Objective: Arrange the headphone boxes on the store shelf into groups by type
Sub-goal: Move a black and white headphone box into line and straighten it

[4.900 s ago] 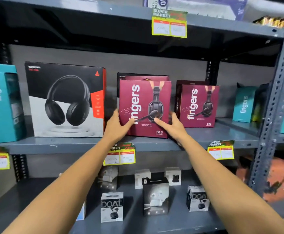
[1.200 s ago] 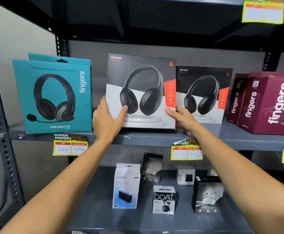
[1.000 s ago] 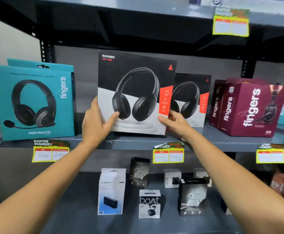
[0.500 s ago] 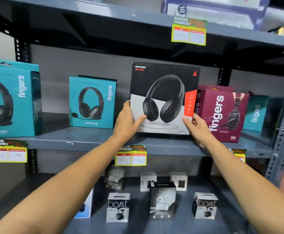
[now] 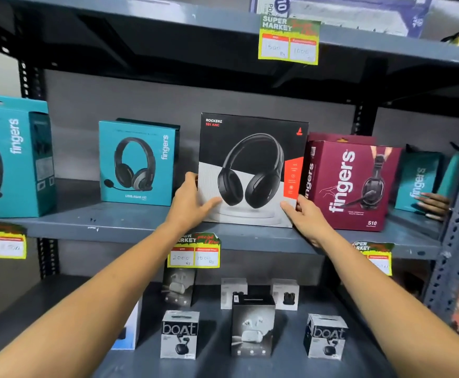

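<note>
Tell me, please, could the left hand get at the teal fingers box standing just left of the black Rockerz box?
Probably yes. The left hand rests on the Rockerz box's left edge, and the teal fingers box stands apart on the same shelf, with only bare shelf between them. It would have to let go first.

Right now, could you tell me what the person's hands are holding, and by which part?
Both hands hold the black Rockerz box by its lower side edges: left hand on the left edge, right hand at the bottom right corner.
</note>
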Motion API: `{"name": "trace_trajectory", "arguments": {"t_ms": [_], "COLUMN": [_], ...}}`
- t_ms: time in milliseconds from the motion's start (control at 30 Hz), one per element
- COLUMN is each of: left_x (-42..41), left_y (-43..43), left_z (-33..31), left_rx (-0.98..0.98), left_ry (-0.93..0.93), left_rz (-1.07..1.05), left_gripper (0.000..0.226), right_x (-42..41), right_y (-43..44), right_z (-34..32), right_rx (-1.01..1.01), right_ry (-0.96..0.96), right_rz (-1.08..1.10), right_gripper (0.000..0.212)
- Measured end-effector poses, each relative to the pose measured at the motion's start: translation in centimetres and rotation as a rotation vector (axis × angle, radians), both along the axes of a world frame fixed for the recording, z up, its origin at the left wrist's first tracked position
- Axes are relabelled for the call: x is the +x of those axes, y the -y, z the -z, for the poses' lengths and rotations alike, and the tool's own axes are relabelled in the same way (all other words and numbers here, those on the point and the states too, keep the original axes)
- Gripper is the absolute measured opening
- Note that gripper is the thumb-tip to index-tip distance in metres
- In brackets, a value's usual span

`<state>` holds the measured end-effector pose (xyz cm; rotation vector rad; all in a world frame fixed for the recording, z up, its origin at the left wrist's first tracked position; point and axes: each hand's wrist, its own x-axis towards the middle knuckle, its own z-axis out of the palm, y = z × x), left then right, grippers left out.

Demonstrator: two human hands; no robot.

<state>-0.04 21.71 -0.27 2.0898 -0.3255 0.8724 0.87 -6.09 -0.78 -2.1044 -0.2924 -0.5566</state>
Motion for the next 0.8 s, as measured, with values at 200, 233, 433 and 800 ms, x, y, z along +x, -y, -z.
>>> {"name": "trace_trajectory", "arguments": {"t_ms": [200,233,433,800], "left_x": [-0.6,-0.7,-2.3,-7.1], "left_y": [-0.6,-0.9,-3.6,-19.2], "left_z": [0.4,0.6,1.8,3.5], "left_rx": [-0.015,-0.035,0.067,0.262], "left_ry": [-0.060,-0.077,-0.058,0.097], "left_rz": [-0.057,-0.075,-0.219,-0.412], "left_gripper": [0.063,0.060,0.022,0.023], "right_x": [-1.9,-2.4,-4.2,-5.4], "right_y": [-0.6,-0.6,-1.7,-18.3], "right_z": [1.2,1.6,2.3,0.7], "right_rx": [0.191,0.184,-0.143,-0.508], "right_ry": [0.294,0.349,0.444,0.116], "right_rz": [0.234,0.260,0.303,0.220], "right_gripper": [0.022,0.019,0.044,0.029]}}
